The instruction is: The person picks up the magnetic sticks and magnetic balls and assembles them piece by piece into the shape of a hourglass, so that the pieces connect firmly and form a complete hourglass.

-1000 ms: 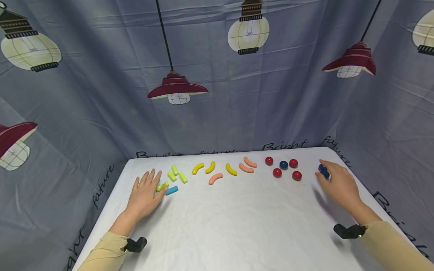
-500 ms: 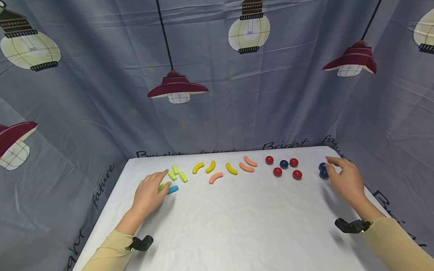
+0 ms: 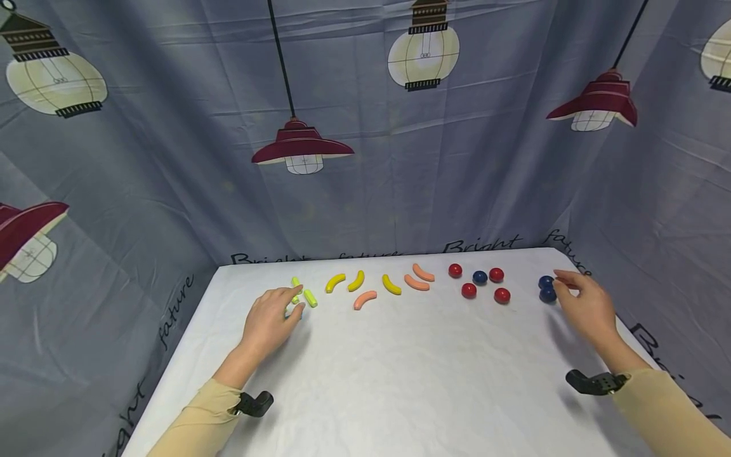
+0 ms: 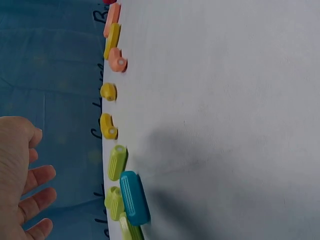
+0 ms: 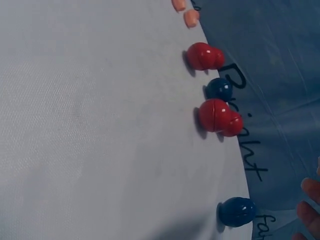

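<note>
My left hand hovers above the short green ribbed pieces, its fingers loosely bent and nothing in them. A blue ribbed piece lies beside the green ones; in the head view the hand covers most of it. At the right side of the table, my right hand is held beside two dark blue balls that sit close together. Its thumb and fingers are parted and grip nothing. In the right wrist view only some fingertips show, apart from the blue balls.
Along the back of the white table lie several yellow banana-shaped pieces and salmon curved pieces. Right of them, several red balls surround one blue ball. A grey-blue curtain hangs behind.
My left hand has moved right over the green and blue pieces, its spread fingers drawing together. My right hand has backed off slightly rightward from the blue balls, leaving them on the table.
</note>
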`<state>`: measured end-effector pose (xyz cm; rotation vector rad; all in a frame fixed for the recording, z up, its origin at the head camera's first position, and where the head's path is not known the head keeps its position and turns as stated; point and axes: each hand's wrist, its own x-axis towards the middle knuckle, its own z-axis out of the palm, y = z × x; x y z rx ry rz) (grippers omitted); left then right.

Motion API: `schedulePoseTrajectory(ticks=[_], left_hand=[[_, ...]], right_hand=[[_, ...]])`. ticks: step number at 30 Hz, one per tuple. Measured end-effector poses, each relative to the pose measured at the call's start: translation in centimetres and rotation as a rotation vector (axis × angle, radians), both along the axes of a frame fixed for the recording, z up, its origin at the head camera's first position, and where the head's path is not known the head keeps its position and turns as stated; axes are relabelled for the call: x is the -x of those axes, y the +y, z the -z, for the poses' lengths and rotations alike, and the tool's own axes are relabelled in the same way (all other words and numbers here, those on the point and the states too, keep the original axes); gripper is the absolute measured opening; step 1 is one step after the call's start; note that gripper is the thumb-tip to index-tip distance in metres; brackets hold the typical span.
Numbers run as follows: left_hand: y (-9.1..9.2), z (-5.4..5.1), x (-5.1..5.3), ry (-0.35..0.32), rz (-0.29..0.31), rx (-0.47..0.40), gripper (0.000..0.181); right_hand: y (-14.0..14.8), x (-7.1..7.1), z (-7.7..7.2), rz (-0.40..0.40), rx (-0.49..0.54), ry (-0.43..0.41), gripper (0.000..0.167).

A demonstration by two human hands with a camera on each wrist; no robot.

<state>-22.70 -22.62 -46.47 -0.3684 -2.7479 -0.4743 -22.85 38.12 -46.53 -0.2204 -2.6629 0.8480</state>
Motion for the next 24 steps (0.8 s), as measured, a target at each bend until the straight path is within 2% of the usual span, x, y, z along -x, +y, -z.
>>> schedulePoseTrajectory(ticks=[8, 15, 24], left_hand=[[1.3, 0.1, 0.3, -0.029, 0.008, -0.002, 0.041], [2.2, 0.4, 0.5, -0.015, 0.035, -0.011, 0.040], [3.3, 0.8, 0.9, -0.046, 0.024, -0.010, 0.040]], right_hand=[[0.6, 0.0, 0.8, -0.010, 0.002, 0.013, 0.047], [1.1, 0.1, 1.3, -0.010, -0.005, 0.009, 0.047], [1.7, 0.2, 1.9, -0.020, 0.003, 0.010, 0.046]])
